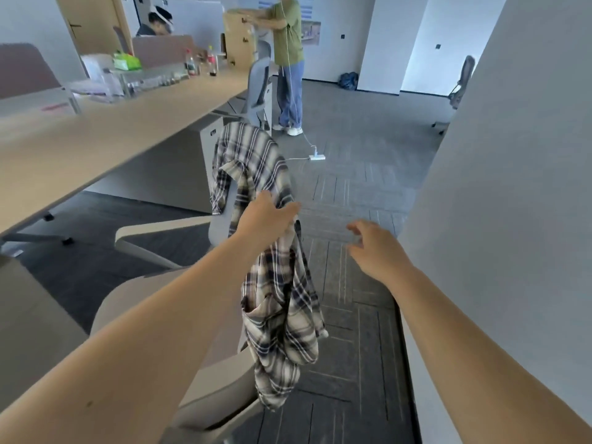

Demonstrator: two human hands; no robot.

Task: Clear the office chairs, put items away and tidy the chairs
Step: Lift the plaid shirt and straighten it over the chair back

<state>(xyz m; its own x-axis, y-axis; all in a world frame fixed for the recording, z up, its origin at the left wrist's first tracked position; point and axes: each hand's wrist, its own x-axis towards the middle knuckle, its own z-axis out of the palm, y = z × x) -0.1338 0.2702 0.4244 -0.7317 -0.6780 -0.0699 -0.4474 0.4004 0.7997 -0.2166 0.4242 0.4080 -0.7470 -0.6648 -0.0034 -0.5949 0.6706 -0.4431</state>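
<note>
Head view: left hand (267, 217) grips the plaid shirt (282, 309), hiding its fingertips; right hand (373, 248) spread, empty.

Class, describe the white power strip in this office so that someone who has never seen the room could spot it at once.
Start at the long wooden desk on the left and follow it back to the standing person in the green shirt. On the grey carpet just in front of their white shoes lies the power strip, small, white, with a thin white cord; nothing else lies on that stretch of floor.
</note>
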